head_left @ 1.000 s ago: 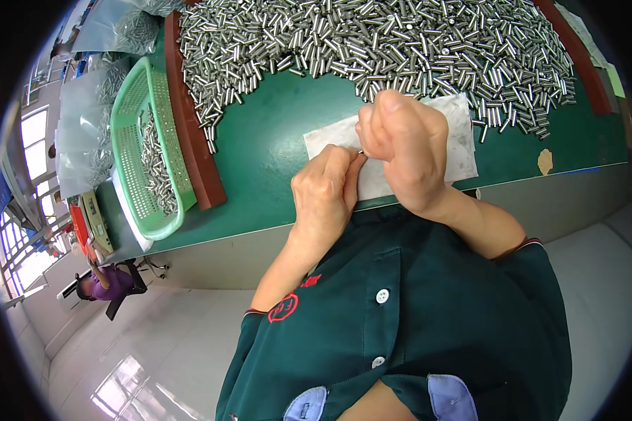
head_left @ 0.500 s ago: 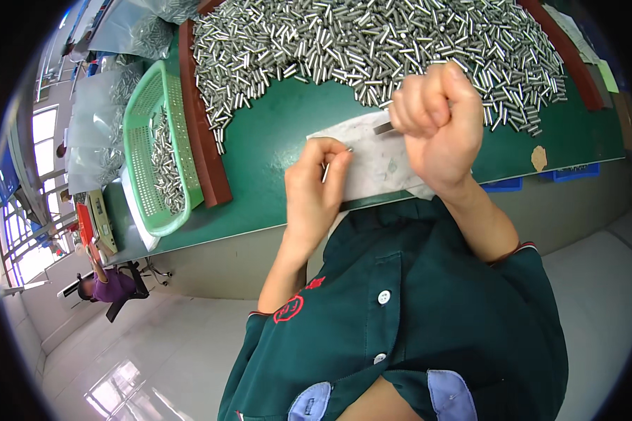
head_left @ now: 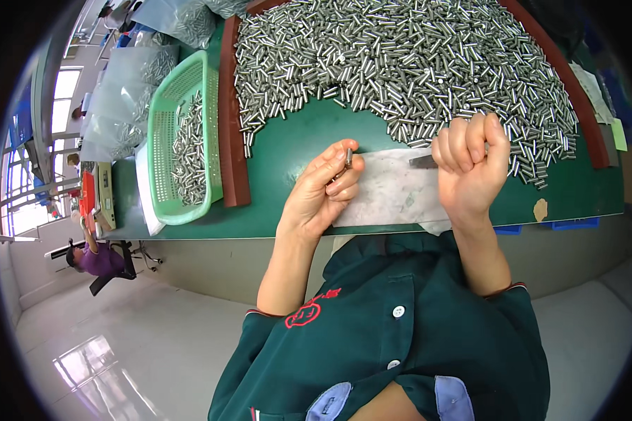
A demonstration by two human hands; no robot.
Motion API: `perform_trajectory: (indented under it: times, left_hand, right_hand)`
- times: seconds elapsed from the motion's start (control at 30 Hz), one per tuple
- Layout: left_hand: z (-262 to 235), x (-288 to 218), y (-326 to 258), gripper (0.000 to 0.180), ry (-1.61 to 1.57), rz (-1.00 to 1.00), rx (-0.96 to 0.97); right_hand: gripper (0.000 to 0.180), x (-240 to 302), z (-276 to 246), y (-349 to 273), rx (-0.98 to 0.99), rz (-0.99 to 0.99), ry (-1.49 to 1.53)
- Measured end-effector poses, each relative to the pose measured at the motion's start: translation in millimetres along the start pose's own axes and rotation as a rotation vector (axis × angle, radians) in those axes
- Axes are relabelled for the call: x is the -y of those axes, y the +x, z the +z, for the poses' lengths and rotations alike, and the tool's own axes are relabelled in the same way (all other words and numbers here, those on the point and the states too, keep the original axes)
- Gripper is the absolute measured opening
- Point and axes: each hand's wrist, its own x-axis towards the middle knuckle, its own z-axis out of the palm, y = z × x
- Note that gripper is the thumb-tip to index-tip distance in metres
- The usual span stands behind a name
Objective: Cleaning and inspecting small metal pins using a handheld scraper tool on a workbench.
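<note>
My left hand (head_left: 321,191) is raised over the near edge of the green table. Its thumb and fingertips pinch a small shiny metal pin (head_left: 348,157), which points roughly away from me. Inside the curled fingers, anything more is hidden. My right hand (head_left: 472,167) is closed in a fist around a flat grey metal strip (head_left: 422,162), whose bare end sticks out toward the left hand. Its exact kind cannot be made out. Between and below the hands lies a stained white cloth (head_left: 383,200). Beyond them spreads a big heap of metal pins (head_left: 400,63).
Red-brown bars (head_left: 233,133) border the heap left and right. A green plastic basket (head_left: 214,168) with more pins stands at the left, near clear bags (head_left: 123,105) of pins. Blue bins (head_left: 572,224) show under the table's edge. A person in purple (head_left: 100,259) sits farther left.
My left hand has turned, so the pin now shows between thumb and fingers. The right fist has come down nearer the table edge, still around the strip. The whole view has shifted somewhat.
</note>
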Motion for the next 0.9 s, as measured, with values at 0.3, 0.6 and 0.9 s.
perform_trajectory:
  times: [0.3, 0.6, 0.9]
  left_hand:
    - [-2, -23, 19, 0.02, 0.046, 0.031, 0.099]
    - [10, -40, 58, 0.027, 1.973, 0.668, -0.575]
    - [0, -37, 54, 0.013, 1.672, 0.664, -0.456]
  right_hand:
    - [0.039, 2, -3, -1, -0.044, 0.032, 0.012]
    - [0.04, 0, 0, -2, -0.045, 0.076, 0.023]
    - [0.039, 1, 1, 0, -0.058, 0.092, 0.006]
